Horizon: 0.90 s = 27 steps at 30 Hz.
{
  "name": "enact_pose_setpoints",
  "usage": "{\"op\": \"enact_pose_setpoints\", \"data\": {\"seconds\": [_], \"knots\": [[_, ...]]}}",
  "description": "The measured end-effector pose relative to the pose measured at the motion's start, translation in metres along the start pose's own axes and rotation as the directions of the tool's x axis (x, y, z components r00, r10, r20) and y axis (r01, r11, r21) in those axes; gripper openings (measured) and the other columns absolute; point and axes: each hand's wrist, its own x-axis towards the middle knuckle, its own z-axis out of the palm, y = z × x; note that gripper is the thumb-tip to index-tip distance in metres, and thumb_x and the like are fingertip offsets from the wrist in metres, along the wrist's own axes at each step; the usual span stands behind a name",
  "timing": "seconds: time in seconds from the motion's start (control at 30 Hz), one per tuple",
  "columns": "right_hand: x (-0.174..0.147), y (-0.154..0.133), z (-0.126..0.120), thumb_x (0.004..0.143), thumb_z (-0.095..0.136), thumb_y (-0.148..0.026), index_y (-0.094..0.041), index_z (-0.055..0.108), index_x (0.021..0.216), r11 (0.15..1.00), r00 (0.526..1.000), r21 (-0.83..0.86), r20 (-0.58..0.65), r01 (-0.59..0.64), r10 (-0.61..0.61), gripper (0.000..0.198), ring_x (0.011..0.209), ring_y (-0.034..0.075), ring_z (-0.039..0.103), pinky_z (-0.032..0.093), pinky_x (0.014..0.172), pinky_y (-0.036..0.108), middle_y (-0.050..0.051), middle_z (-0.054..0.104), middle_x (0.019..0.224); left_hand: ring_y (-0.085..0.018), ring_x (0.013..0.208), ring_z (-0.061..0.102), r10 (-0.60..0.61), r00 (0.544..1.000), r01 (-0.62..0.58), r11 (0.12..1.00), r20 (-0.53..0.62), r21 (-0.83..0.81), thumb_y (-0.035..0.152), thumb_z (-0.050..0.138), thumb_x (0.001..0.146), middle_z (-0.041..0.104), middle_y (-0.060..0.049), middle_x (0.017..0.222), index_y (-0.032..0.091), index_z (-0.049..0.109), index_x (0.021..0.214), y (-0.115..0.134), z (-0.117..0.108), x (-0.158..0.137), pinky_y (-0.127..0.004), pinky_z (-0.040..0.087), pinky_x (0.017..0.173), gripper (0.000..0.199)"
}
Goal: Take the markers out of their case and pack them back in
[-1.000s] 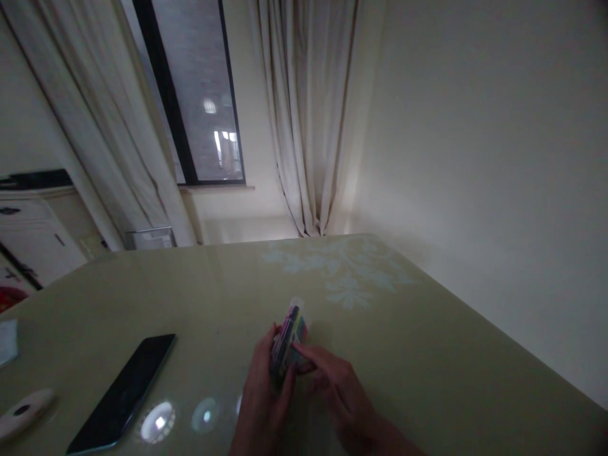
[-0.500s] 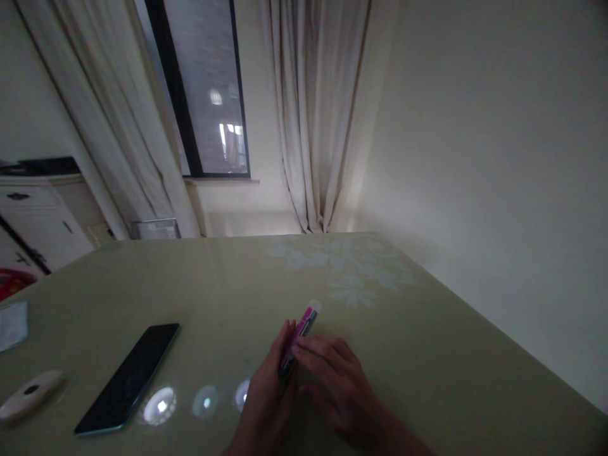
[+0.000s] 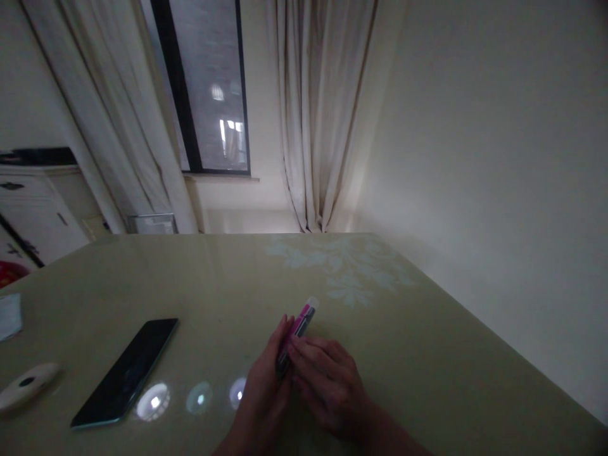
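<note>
A slim, narrow pink-and-dark object with a pale translucent end (image 3: 302,320) points up and away above the table; its exact kind is unclear. My left hand (image 3: 264,386) is closed around its lower part from the left. From the right, the bent fingers of my right hand (image 3: 332,383) press against the object's near right side, fingertips together. The lower end of the object is hidden between both hands.
On the glossy green table (image 3: 465,361), a dark phone (image 3: 126,373) lies at left. Beside it are a white oval object with a black spot (image 3: 27,383) and a pale folded packet (image 3: 9,315). A wall (image 3: 513,190) borders the table's right edge.
My right hand's fingers have drawn in and now press together against the pink-and-dark object. The left hand keeps its hold. The whole view has shifted slightly.
</note>
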Motion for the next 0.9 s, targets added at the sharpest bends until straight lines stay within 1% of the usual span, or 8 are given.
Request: {"op": "enact_pose_setpoints", "data": {"seconds": [0.13, 0.27, 0.33, 0.5, 0.6, 0.7, 0.8, 0.9], "knots": [[0.001, -0.001, 0.004, 0.097, 0.056, -0.014, -0.012, 0.052, 0.148, 1.000, 1.000, 0.001, -0.012, 0.001, -0.001, 0.051, 0.127, 0.025, 0.061, 0.055, 0.104, 0.040, 0.012, 0.068, 0.136, -0.025, 0.145, 0.046, 0.014, 1.000, -0.014, 1.000, -0.016, 0.021, 0.029, 0.052, 0.099, 0.045, -0.009, 0.160, 0.027, 0.031, 0.159, 0.000, -0.003, 0.001, -0.041, 0.042, 0.119, 0.063], [-0.003, 0.001, 0.008, 0.098, 0.054, -0.013, -0.017, 0.051, 0.149, 0.996, 0.998, 0.078, -0.040, -0.053, 0.057, 0.051, 0.128, 0.022, 0.060, 0.053, 0.107, 0.038, 0.010, 0.067, 0.136, -0.025, 0.142, 0.051, 0.007, 1.000, -0.006, 0.999, -0.024, 0.043, 0.025, 0.054, 0.097, 0.050, -0.009, 0.157, 0.028, 0.036, 0.157, -0.008, -0.002, 0.002, -0.042, 0.044, 0.117, 0.063], [-0.006, 0.005, 0.007, 0.099, 0.053, -0.013, -0.019, 0.050, 0.149, 0.994, 0.995, 0.084, -0.061, -0.073, 0.079, 0.051, 0.128, 0.022, 0.060, 0.052, 0.107, 0.039, 0.009, 0.067, 0.137, -0.025, 0.141, 0.051, 0.008, 0.999, -0.006, 0.999, -0.047, 0.047, 0.023, 0.055, 0.096, 0.051, -0.009, 0.156, 0.028, 0.039, 0.155, -0.012, 0.001, 0.002, -0.042, 0.045, 0.117, 0.061], [-0.011, 0.025, -0.001, 0.101, 0.053, -0.020, -0.017, 0.041, 0.156, 0.974, 0.967, -0.050, -0.144, -0.219, 0.210, 0.056, 0.138, 0.026, 0.052, 0.048, 0.112, 0.045, 0.015, 0.056, 0.150, -0.024, 0.140, 0.052, -0.014, 0.998, 0.018, 0.997, -0.055, 0.074, 0.021, 0.053, 0.095, 0.053, -0.006, 0.155, 0.031, 0.041, 0.154, -0.016, 0.007, -0.001, -0.043, 0.044, 0.117, 0.061], [-0.010, 0.037, -0.005, 0.102, 0.054, -0.024, -0.020, 0.045, 0.154, 0.972, 0.973, -0.076, -0.085, -0.222, 0.215, 0.053, 0.138, 0.025, 0.052, 0.049, 0.112, 0.044, 0.012, 0.057, 0.149, -0.025, 0.139, 0.053, -0.030, 0.999, 0.033, 0.995, -0.033, 0.097, 0.019, 0.055, 0.092, 0.054, -0.008, 0.154, 0.029, 0.043, 0.153, -0.014, 0.006, -0.002, -0.043, 0.044, 0.117, 0.063], [-0.009, 0.041, -0.006, 0.102, 0.052, -0.020, -0.021, 0.049, 0.150, 0.980, 0.980, -0.038, -0.037, -0.195, 0.194, 0.049, 0.136, 0.023, 0.055, 0.051, 0.111, 0.042, 0.010, 0.063, 0.143, -0.025, 0.140, 0.052, -0.047, 0.999, 0.049, 0.994, -0.022, 0.098, 0.019, 0.053, 0.095, 0.053, -0.008, 0.155, 0.029, 0.042, 0.154, -0.014, 0.003, -0.003, -0.043, 0.044, 0.117, 0.061], [-0.010, 0.040, -0.004, 0.101, 0.050, -0.015, -0.022, 0.051, 0.149, 0.978, 0.977, -0.018, -0.062, -0.206, 0.204, 0.049, 0.138, 0.024, 0.053, 0.050, 0.113, 0.046, 0.009, 0.064, 0.141, -0.024, 0.140, 0.053, -0.036, 0.999, 0.039, 0.994, -0.027, 0.101, 0.021, 0.051, 0.096, 0.052, -0.007, 0.155, 0.031, 0.039, 0.155, -0.020, 0.004, -0.003, -0.043, 0.045, 0.116, 0.060], [-0.011, 0.038, 0.000, 0.100, 0.049, -0.013, -0.022, 0.053, 0.149, 0.970, 0.967, 0.006, -0.086, -0.242, 0.242, 0.050, 0.139, 0.025, 0.052, 0.050, 0.113, 0.047, 0.010, 0.064, 0.141, -0.024, 0.139, 0.054, -0.032, 0.998, 0.038, 0.993, -0.055, 0.108, 0.024, 0.050, 0.097, 0.053, -0.007, 0.155, 0.031, 0.041, 0.154, -0.028, 0.009, -0.005, -0.044, 0.045, 0.116, 0.058]]}}
